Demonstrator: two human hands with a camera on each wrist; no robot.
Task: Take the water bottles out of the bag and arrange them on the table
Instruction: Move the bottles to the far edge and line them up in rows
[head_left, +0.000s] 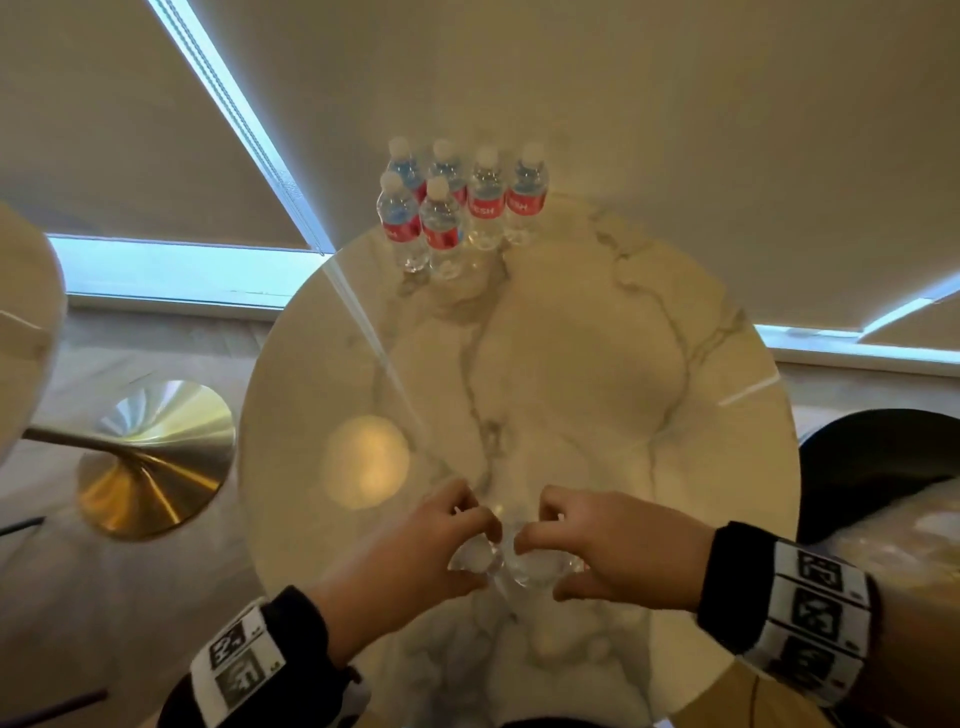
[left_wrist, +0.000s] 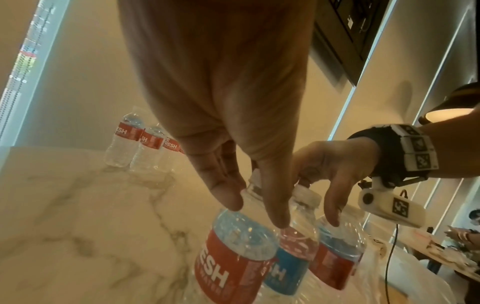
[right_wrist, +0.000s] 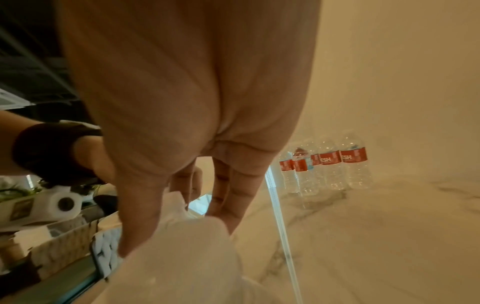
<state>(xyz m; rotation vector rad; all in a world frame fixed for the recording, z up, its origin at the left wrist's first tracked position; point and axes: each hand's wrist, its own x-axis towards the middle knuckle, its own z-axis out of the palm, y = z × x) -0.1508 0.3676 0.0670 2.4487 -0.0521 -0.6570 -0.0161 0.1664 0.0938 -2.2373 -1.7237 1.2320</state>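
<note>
Several water bottles (head_left: 457, 208) with red labels stand in two rows at the far edge of the round marble table (head_left: 571, 338). Near the front edge my two hands meet over three more bottles (left_wrist: 233, 257) that stand in a thin clear plastic bag (left_wrist: 376, 273). My left hand (head_left: 467, 540) reaches down, thumb and fingers on either side of one bottle's neck. My right hand (head_left: 540, 556) pinches the white cap (left_wrist: 306, 194) of the bottle beside it. In the right wrist view the bag (right_wrist: 182, 257) bunches white under my right hand (right_wrist: 179, 232).
A brass disc-shaped base (head_left: 150, 457) stands on the floor at the left, beside another pale tabletop (head_left: 21, 322). A black chair (head_left: 883, 467) sits to the right of the table. A woven basket (right_wrist: 64, 246) shows low in the right wrist view.
</note>
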